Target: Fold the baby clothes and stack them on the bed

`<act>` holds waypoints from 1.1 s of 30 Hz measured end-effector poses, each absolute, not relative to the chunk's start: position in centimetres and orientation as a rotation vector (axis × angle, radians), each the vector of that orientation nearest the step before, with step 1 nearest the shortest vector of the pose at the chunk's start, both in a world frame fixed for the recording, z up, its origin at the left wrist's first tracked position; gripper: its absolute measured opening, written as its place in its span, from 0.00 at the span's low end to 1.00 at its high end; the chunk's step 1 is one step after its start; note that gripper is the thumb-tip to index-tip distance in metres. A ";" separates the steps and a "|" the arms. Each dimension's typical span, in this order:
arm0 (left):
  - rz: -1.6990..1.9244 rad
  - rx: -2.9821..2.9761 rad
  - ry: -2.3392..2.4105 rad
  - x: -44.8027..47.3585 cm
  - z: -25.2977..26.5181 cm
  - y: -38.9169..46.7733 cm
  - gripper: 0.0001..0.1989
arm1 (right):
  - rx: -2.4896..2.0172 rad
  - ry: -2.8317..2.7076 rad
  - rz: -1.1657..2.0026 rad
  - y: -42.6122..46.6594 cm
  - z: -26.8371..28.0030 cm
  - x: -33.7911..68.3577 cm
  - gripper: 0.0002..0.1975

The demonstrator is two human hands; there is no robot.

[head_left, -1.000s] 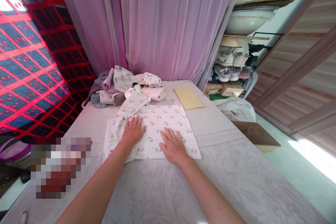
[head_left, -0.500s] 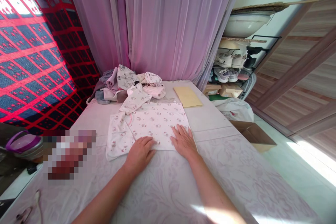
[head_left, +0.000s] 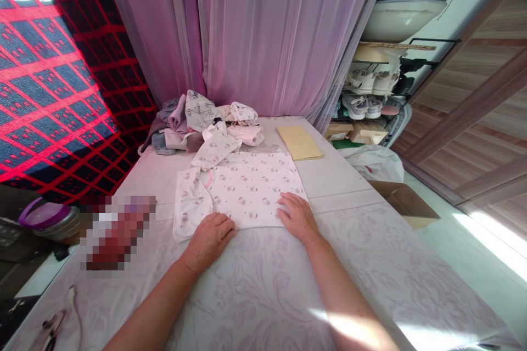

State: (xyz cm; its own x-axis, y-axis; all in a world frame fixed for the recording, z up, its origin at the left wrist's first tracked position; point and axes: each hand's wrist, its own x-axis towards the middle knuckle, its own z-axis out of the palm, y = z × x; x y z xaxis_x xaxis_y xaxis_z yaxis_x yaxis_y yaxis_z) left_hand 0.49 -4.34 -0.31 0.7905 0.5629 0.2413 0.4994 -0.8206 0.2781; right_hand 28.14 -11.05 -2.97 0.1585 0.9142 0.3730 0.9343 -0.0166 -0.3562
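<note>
Grip of the left hand (head_left: 212, 235): palm down at the shirt's (head_left: 253, 189) near edge, fingers together, slightly bent; whether fabric is pinched beneath cannot be told. Grip of the right hand (head_left: 300, 218): open, palm down, fingers a little spread over the shirt's right side.

Shirt: one, white, small printed figures; centre of the frame, spread flat on a floral cover (head_left: 255, 296). One sleeve (head_left: 216, 152) slants up to the clothes pile (head_left: 197, 115), upper left of centre. Yellow sheet (head_left: 300, 142): just beside the far right corner.

Handling, as judged: light, soft, limp, unbreakable; prone to wrinkling. Best hold: near corners or side edges, pinched between thumb and fingers.
</note>
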 end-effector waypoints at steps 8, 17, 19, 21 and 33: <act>0.446 2.785 0.796 0.0 0.1 -4.3 0.10 | -1.686 -1.838 -0.035 -11.8 -1.1 26.2 0.07; 0.521 2.691 0.924 0.8 -0.3 -4.5 0.12 | -1.640 -2.053 0.175 -11.6 -0.4 22.7 0.06; 0.534 2.692 0.913 0.8 -0.4 -4.6 0.13 | -1.594 -2.070 0.170 -11.8 -0.2 22.8 0.07; 0.531 2.701 0.906 0.8 -0.3 -4.6 0.13 | -1.564 -2.074 0.175 -12.0 -0.1 22.8 0.08; 0.444 2.777 0.860 0.8 0.0 -5.0 0.14 | -1.626 -2.090 0.195 -12.2 0.2 22.2 0.13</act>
State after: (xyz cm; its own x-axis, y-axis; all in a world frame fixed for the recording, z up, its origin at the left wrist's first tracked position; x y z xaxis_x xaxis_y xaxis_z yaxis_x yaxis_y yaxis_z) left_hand 0.81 -5.01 -0.03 0.7853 0.5772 0.2239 0.5168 -0.8104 0.2760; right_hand 22.16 -12.18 0.24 -0.1773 0.9425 0.2834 0.8736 0.2833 -0.3956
